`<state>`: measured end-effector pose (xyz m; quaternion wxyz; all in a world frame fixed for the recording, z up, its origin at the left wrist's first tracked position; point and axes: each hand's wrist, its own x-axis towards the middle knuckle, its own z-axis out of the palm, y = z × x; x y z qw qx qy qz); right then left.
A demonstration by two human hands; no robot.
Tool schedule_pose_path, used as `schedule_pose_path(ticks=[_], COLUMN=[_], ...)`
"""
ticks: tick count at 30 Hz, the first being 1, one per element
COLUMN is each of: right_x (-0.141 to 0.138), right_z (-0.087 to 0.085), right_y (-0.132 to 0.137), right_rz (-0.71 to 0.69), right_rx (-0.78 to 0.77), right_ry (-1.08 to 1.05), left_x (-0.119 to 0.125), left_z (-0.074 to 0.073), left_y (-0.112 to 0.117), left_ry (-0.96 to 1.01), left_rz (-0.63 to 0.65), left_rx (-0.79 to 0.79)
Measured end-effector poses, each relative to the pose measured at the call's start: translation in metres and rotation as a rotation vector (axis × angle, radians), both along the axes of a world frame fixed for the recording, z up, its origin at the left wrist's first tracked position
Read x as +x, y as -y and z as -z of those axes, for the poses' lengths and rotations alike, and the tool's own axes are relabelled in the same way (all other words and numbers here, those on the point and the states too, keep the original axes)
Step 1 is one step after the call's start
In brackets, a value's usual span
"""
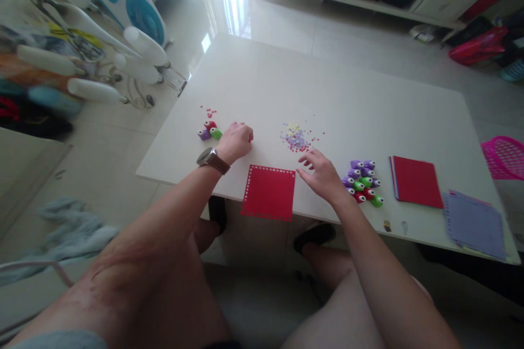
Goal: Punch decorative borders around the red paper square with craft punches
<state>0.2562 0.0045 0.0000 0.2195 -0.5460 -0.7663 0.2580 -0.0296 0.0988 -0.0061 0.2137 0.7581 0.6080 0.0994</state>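
Fingers (249,133) of the left hand (235,143) curl inward, a mostly hidden red bit (250,140) showing there, its hold impossible to tell, while the right hand (322,174) opens loosely on nothing visible, a hole-edged red sheet (269,192) overhangs the desk's (327,84) near edge, and the watch's (206,156) dial is unreadably small.

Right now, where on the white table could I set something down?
Bare: far part of the table, beyond the paper bits; far right, beyond the red stack. Crowded: near right, with eyed pieces, that stack and purple sheets; near middle, with red sheet, left hand and right hand.
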Motion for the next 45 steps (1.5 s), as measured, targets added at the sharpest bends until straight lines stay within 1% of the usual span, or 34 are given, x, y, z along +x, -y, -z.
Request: schedule_pose_path(ticks=[3, 5, 8, 11, 14, 17, 19, 20, 23, 25, 27, 28, 30, 32, 34, 40, 43, 45], right_x=[-0.001, -0.001, 0.0, 0.001, 0.006, 0.02, 0.035, 0.043, 0.066, 0.078, 0.087, 0.09, 0.096, 0.099, 0.1, 0.095, 0.088, 0.082], right_z=[0.0, -0.001, -0.002, -0.004, -0.009, -0.016, -0.022, -0.024, -0.031, -0.033, -0.033, -0.033, -0.032, -0.03, -0.028, -0.027, -0.028, -0.027], right_y=[0.0, 0.0, 0.001, 0.001, -0.001, -0.007, -0.011, -0.012, -0.014, -0.012, -0.01, -0.009, -0.007, -0.006, -0.005, 0.0, 0.001, 0.001], right_rz=[-0.002, -0.007, -0.019, -0.011, 0.028, 0.156, 0.298, 0.378, 0.583, 0.652, 0.681, 0.686, 0.673, 0.625, 0.562, 0.443, 0.376, 0.343], right_rx=[-0.005, -0.007, -0.004, -0.006, -0.005, 0.033, 0.056, 0.057, 0.008, -0.056, -0.108, -0.134, -0.213, -0.319, -0.392, -0.434, -0.46, -0.447], right_ry=[0.019, 0.033, 0.044, 0.058, 0.079, 0.134, 0.167, 0.178, 0.249, 0.333, 0.431, 0.479, 0.562, 0.611, 0.635, 0.675, 0.654, 0.628], left_x=[-0.009, -0.016, -0.029, -0.042, -0.048, -0.042, -0.032, -0.025, -0.002, 0.015, 0.03, 0.037, 0.049, 0.056, 0.059, 0.054, 0.053, 0.052], left_z=[-0.003, -0.003, 0.0, 0.006, 0.007, 0.004, -0.001, -0.002, -0.005, -0.006, -0.006, -0.006, -0.005, -0.003, 0.0, 0.006, 0.008, 0.009], left_y=[-0.002, -0.006, -0.013, -0.017, -0.017, -0.016, -0.014, -0.012, -0.007, -0.003, 0.003, 0.006, 0.013, 0.02, 0.024, 0.026, 0.025, 0.025], left_ry=[-0.059, -0.031, 0.02, -0.005, -0.023, 0.008, 0.053, 0.089, 0.198, 0.208, 0.165, 0.142, 0.105, 0.073, 0.035, -0.037, -0.054, -0.063], left_rz=[-0.088, -0.16, -0.245, -0.27, -0.281, -0.28, -0.227, -0.178, 0.036, 0.192, 0.315, 0.362, 0.437, 0.488, 0.519, 0.535, 0.546, 0.556], left_rx=[0.081, 0.093, 0.085, 0.087, 0.117, 0.152, 0.152, 0.138, 0.042, -0.066, -0.184, -0.221, -0.241, -0.225, -0.214, -0.208, -0.207, -0.198])
